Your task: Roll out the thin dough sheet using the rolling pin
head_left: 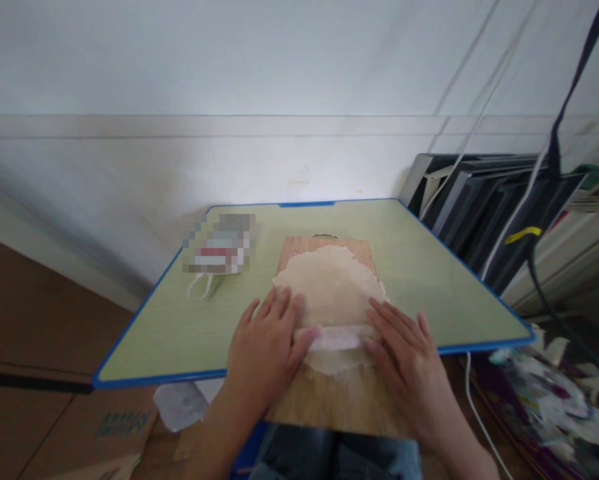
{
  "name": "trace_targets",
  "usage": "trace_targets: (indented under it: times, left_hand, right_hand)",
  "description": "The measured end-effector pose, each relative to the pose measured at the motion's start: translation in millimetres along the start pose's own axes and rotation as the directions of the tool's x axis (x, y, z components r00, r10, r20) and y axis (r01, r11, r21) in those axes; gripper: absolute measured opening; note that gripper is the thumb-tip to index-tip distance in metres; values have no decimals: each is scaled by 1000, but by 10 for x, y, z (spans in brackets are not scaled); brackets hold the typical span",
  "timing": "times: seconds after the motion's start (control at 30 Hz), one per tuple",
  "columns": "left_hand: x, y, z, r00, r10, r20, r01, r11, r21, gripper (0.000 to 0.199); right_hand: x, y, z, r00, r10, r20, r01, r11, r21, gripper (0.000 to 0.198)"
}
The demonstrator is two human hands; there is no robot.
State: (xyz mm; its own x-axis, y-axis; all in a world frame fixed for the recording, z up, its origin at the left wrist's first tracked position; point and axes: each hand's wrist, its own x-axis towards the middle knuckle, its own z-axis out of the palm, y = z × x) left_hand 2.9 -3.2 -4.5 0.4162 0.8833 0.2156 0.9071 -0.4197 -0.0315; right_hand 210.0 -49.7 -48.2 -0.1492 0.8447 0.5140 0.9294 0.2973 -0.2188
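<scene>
A wide, thin sheet of pale dough point(329, 283) with a ragged edge covers much of a wooden cutting board point(349, 403). Across the near part of the dough lies a whitish, floured rolling pin point(343, 337). My left hand point(267, 347) rests palm down on the pin's left end, fingers stretched forward and thumb along the pin. On its right end lies my right hand point(407, 353), also palm down, with fingers extended toward the dough. Both ends of the pin are hidden under the hands. A strip of dough shows on the near side of the pin.
The board stands on a pale green folding table point(169, 340) with blue edging, against a white wall. A blurred-out package point(219, 247) with a white loop lies at left. Dark folders point(494, 207) lean at right; cables hang there. A cardboard box point(104, 433) sits below left.
</scene>
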Motion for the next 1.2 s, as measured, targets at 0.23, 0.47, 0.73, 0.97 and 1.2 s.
trace_targets:
  times: [0.23,0.47,0.73,0.97,1.2]
  left_hand:
    - [175,-59,-12,999,-12,44,13,1000,-18,43]
    - [-387,156,56,989,36,-143,-32,999,34,44]
    - [158,-16,17,998,-55,28,55,998,-7,43]
    - [231,-62,-3,999,3,51,-2,1000,-12,44]
    - [-361,212,68,994,20,-111,-11,997,82,56]
  right_hand:
    - [288,-84,12,995,95,-4,-95,993,-64,36]
    - [-269,-96,-5,998,35,-58,-40,996,-85,41]
    - [388,-2,87,995,45,84,-38,995,-88,41]
    - [572,-36,25,985,92,146,-89,996,-27,39]
    - [-77,-22,39,999,32,-3,-32,999,1,44]
